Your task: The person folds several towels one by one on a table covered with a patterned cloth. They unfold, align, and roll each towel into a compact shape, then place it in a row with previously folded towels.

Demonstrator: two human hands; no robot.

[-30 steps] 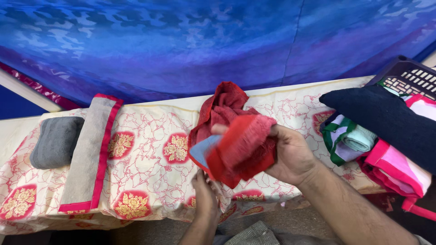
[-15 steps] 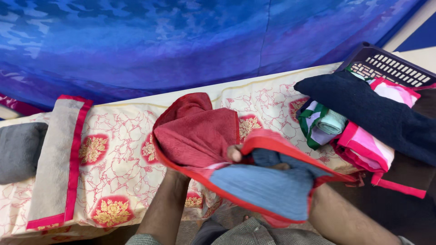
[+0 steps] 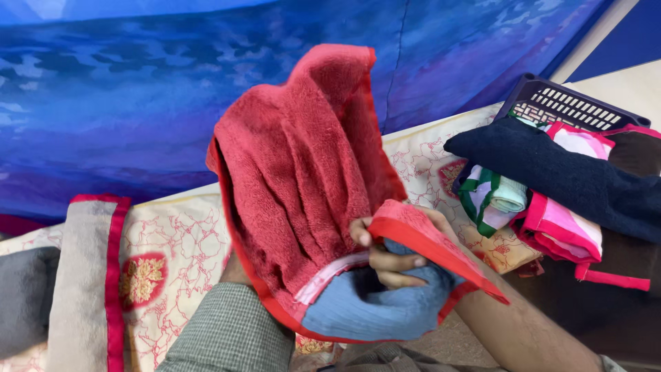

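Observation:
A red terry towel [image 3: 296, 172] with a red border and a blue underside patch [image 3: 372, 310] is lifted up in front of me, above the table. My right hand [image 3: 389, 251] pinches its red-bordered edge, fingers curled over the blue part. My left hand is hidden behind the towel; only the checked sleeve [image 3: 231, 331] and a bit of wrist show, reaching up under the cloth, so its grip cannot be seen.
A table under a cream cloth with red and gold flowers [image 3: 169, 255]. On the left lie a folded grey towel with pink trim [image 3: 86, 275] and a dark grey one [image 3: 24, 296]. At right a dark basket [image 3: 571, 107] with piled cloths: navy [image 3: 564, 172], pink [image 3: 561, 231], green-white [image 3: 492, 196]. Blue fabric backdrop.
The red towel has been raised from table height and spread upward. My left arm has pushed up beneath it. The view has shifted left and closer.

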